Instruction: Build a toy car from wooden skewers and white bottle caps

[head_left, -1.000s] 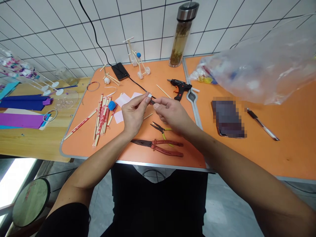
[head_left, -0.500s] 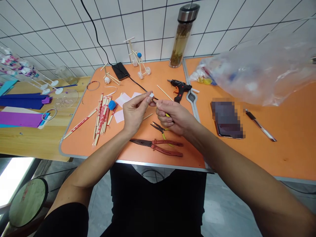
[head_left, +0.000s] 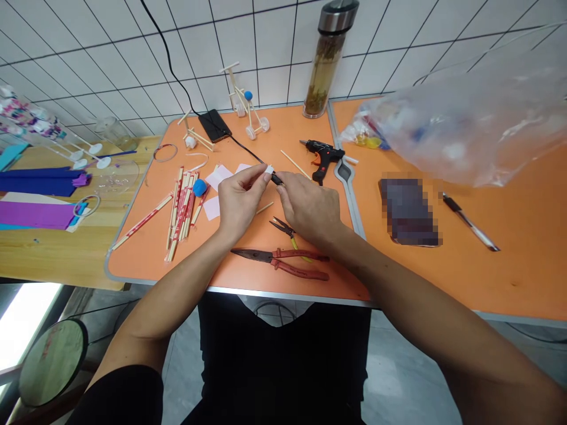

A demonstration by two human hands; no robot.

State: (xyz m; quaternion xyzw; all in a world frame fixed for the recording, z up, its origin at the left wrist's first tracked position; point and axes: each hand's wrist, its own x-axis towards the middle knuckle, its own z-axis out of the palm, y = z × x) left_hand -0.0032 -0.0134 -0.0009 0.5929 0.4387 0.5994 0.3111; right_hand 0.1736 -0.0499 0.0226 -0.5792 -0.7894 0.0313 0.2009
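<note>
One white piece (head_left: 269, 169), left hand (head_left: 240, 198); dark tool (head_left: 277, 179), right hand (head_left: 310, 203).

The black tool (head_left: 277, 179) looks smooth, the bag (head_left: 456, 127) glossy clear plastic, the tabletop (head_left: 142, 260) smooth with a soft sheen.

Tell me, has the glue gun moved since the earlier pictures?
No. The glue gun lies in the same spot, just left of the gray table seam, with no visible shift toward or away from it.

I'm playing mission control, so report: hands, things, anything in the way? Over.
Left hand pinching small white piece. Right hand holding dark object, partly hidden. Red-handled pliers nearby, not between hands.
</note>
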